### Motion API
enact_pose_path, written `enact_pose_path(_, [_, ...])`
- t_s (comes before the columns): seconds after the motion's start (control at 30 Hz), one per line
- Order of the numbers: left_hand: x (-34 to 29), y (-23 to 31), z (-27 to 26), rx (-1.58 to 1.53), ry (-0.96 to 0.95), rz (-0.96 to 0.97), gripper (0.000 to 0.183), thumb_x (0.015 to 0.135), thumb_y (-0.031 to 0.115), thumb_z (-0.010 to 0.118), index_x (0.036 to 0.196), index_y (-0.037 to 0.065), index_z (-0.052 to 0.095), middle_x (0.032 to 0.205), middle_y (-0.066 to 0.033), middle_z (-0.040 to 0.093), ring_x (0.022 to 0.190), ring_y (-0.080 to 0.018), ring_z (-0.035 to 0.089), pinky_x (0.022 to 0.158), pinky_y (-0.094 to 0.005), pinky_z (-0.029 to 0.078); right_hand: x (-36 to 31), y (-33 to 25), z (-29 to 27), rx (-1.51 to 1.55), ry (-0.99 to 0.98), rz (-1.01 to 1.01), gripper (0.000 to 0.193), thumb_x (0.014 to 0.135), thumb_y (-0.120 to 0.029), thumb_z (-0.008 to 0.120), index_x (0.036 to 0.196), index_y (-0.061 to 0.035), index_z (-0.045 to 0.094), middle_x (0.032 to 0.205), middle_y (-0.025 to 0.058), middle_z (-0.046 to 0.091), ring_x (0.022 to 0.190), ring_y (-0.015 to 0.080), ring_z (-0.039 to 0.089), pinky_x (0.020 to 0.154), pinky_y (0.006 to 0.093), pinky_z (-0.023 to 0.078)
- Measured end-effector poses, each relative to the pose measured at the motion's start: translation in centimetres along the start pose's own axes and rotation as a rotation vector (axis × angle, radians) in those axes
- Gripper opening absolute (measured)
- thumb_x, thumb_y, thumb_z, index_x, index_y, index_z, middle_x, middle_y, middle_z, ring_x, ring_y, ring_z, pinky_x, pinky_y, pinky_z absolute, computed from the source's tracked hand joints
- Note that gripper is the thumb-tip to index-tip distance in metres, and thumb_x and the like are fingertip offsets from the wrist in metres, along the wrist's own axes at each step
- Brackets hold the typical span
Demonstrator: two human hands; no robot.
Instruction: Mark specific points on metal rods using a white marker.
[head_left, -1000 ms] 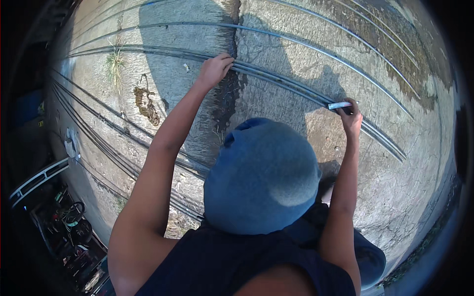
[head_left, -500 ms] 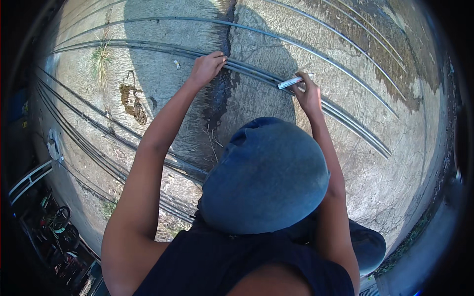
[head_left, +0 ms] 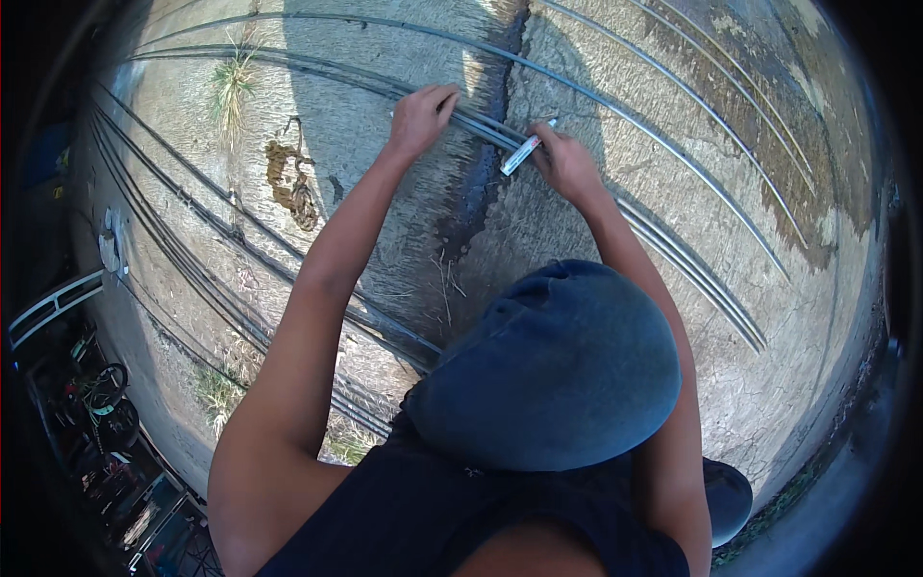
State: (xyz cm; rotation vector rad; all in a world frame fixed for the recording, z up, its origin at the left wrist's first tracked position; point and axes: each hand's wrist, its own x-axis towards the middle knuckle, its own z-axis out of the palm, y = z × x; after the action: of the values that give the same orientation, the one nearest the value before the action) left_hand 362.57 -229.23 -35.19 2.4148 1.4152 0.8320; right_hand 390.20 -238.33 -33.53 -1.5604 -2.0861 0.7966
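Observation:
A bundle of several long, thin grey metal rods (head_left: 690, 272) runs across the ground in front of me, passing under both hands. My left hand (head_left: 421, 121) is closed over the rods, thumb and fingers bent down round them; the fingertips are partly hidden. A little to the right, my right hand (head_left: 569, 167) is closed on a white marker pen (head_left: 520, 157) with a red patch. The pen slants across the bundle, its near end toward me. Whether these fingers also touch the rods is hard to see.
More single rods (head_left: 663, 137) lie beyond the bundle. Darker rods (head_left: 207, 252) stretch along the left. The rough concrete ground (head_left: 375, 236) has a dark crack (head_left: 476, 192) and a grass tuft (head_left: 231, 91). My blue-clad knee (head_left: 553, 370) is raised close below. A bicycle (head_left: 108, 394) stands far left.
My right hand has moved left along the rods, nearer to my left hand. The marker pen has turned to a steeper slant. The whole view has shifted a little.

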Motion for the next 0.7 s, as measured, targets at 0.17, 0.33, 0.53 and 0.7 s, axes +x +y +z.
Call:
enact_pose_path(0.17, [2.3, -10.6, -4.7, 0.243, 0.197, -0.131, 0.025, 0.094, 0.01, 0.06, 0.117, 0.003, 0.068, 0.105, -0.0182, 0.071, 0.094, -0.0369, 0.068, 0.082, -0.0446, 0.053, 1.3, -1.4, 2.7, 0.075, 0.098, -0.085, 0.03, 0.087, -0.009, 0.066, 0.117, -0.0132, 0.06, 0.084, 0.0161, 0.066, 0.083, 0.0397, 0.065, 0.073, 0.0509, 0.052])
enact_pose_path(0.33, [0.6, -15.4, -3.5, 0.353, 0.207, -0.204, 0.028, 0.094, 0.009, 0.056, 0.12, 0.004, 0.062, 0.101, -0.0188, 0.062, 0.099, -0.0384, 0.058, 0.087, -0.0478, 0.045, 6.5, -3.9, 5.8, 0.129, 0.141, -0.191, 0.03, 0.084, -0.004, 0.067, 0.113, -0.0101, 0.061, 0.084, 0.0157, 0.065, 0.086, 0.0391, 0.064, 0.077, 0.0494, 0.051])
enact_pose_path(0.53, [-0.1, -15.8, -1.9, 0.336, 0.275, -0.395, 0.031, 0.094, 0.013, 0.056, 0.123, 0.006, 0.059, 0.106, -0.0178, 0.055, 0.104, -0.0374, 0.051, 0.094, -0.0494, 0.039, 11.6, -3.6, 8.6, 0.448, 0.156, 0.021, 0.039, 0.078, 0.005, 0.071, 0.113, -0.007, 0.06, 0.091, 0.0201, 0.064, 0.09, 0.0385, 0.065, 0.075, 0.046, 0.053])
enact_pose_path(0.7, [0.5, -15.4, -2.1, 0.397, 0.191, -0.468, 0.037, 0.095, 0.02, 0.053, 0.129, 0.008, 0.058, 0.111, -0.0142, 0.051, 0.108, -0.034, 0.046, 0.102, -0.0494, 0.031, 11.5, -3.8, 9.1, 0.338, 0.198, -0.017, 0.04, 0.073, 0.005, 0.071, 0.11, -0.0084, 0.062, 0.087, 0.0136, 0.059, 0.087, 0.0355, 0.06, 0.078, 0.0459, 0.049])
